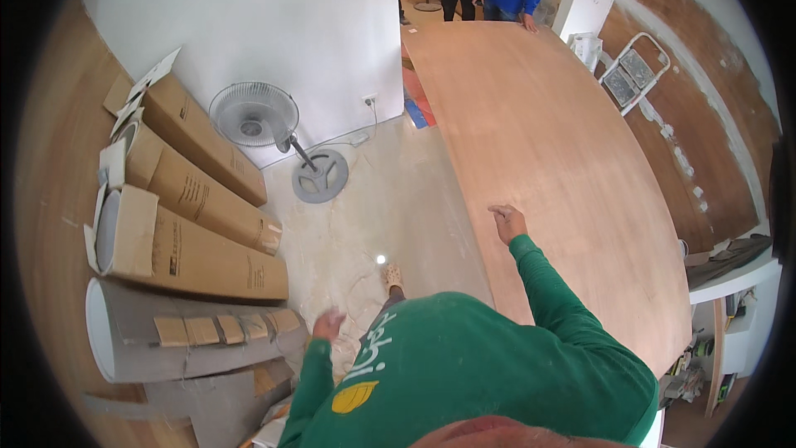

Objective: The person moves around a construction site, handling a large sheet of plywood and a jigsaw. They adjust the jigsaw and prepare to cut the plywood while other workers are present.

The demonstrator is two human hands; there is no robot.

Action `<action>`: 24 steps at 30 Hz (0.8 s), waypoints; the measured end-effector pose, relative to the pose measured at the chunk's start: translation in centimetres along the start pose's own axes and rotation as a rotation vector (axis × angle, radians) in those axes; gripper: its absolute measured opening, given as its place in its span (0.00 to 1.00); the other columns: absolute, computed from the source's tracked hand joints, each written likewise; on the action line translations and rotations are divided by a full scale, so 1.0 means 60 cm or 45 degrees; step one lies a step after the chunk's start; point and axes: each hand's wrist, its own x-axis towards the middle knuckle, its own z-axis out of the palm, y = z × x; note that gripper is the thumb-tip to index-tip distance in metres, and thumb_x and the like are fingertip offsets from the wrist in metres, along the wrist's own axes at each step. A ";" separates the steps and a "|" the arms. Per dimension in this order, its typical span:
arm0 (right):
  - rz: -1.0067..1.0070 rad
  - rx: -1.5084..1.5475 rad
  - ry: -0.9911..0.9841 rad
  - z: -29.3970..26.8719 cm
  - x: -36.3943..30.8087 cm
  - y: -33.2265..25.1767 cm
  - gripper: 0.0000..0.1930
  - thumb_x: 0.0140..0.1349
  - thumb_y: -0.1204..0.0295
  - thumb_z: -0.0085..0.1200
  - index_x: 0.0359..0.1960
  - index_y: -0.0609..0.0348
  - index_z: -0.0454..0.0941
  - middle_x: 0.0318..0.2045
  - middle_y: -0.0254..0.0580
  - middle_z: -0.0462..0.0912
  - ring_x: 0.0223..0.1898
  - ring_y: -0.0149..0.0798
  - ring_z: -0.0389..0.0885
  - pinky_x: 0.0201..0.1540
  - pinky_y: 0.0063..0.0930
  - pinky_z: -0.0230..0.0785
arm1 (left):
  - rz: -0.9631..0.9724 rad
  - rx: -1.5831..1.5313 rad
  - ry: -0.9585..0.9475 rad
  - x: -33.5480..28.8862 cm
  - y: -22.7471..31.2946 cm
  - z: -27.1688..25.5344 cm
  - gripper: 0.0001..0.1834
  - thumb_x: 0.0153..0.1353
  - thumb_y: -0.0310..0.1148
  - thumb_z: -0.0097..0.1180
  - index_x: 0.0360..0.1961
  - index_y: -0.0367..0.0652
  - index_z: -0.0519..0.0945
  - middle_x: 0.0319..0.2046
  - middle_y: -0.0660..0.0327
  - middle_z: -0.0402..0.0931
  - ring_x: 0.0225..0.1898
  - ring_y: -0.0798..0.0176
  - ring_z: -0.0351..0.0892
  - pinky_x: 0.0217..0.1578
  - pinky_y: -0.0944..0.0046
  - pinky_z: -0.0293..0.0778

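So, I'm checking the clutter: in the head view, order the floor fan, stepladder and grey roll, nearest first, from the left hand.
1. Grey roll: left of the left hand.
2. Floor fan: ahead, by the white wall.
3. Stepladder: right, beyond the wood sheet.

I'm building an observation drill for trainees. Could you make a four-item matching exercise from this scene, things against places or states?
Things
1. Wooden panel
2. Fan
3. Stepladder
4. Left hand

Places or states
A. Blurred, on the green-sleeved person's left side
B. Beyond the panel's right edge
C. Beneath the right hand, contact unclear
D. On a round grey base before the white wall

Pairs: 1-C, 2-D, 3-B, 4-A
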 end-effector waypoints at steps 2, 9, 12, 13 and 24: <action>-0.047 -0.102 0.079 0.052 0.030 0.026 0.13 0.69 0.70 0.53 0.49 0.56 0.88 0.47 0.56 0.88 0.48 0.54 0.87 0.54 0.41 0.79 | 0.248 -0.251 0.144 0.198 0.161 -0.112 0.38 0.69 0.49 0.62 0.70 0.32 0.70 0.65 0.39 0.75 0.68 0.43 0.74 0.69 0.52 0.67; 0.626 -0.171 -0.290 0.135 0.003 0.140 0.15 0.60 0.67 0.59 0.46 0.57 0.90 0.41 0.54 0.89 0.44 0.51 0.89 0.55 0.42 0.79 | 1.271 -0.528 0.177 0.645 0.920 -0.494 0.46 0.69 0.48 0.63 0.77 0.31 0.56 0.73 0.43 0.65 0.73 0.48 0.67 0.70 0.56 0.64; 0.862 -0.241 -0.445 0.147 0.037 0.175 0.13 0.55 0.63 0.62 0.36 0.56 0.91 0.39 0.54 0.89 0.46 0.52 0.88 0.56 0.44 0.79 | 1.176 -0.663 0.078 0.737 1.154 -0.596 0.52 0.66 0.53 0.65 0.76 0.25 0.55 0.72 0.40 0.65 0.71 0.47 0.69 0.68 0.56 0.67; 0.800 -0.334 -0.516 0.147 0.052 0.188 0.13 0.57 0.60 0.60 0.30 0.55 0.90 0.34 0.52 0.89 0.40 0.51 0.89 0.49 0.45 0.80 | 1.186 -0.734 0.022 0.766 1.208 -0.617 0.53 0.66 0.54 0.66 0.75 0.24 0.55 0.71 0.40 0.66 0.71 0.47 0.69 0.68 0.56 0.67; 0.815 -0.081 -0.151 0.162 0.343 0.281 0.09 0.59 0.68 0.63 0.35 0.60 0.90 0.28 0.43 0.89 0.27 0.36 0.87 0.35 0.35 0.80 | 1.939 -0.649 0.423 0.956 1.392 -0.875 0.43 0.68 0.50 0.62 0.71 0.27 0.63 0.59 0.49 0.77 0.58 0.54 0.78 0.56 0.60 0.74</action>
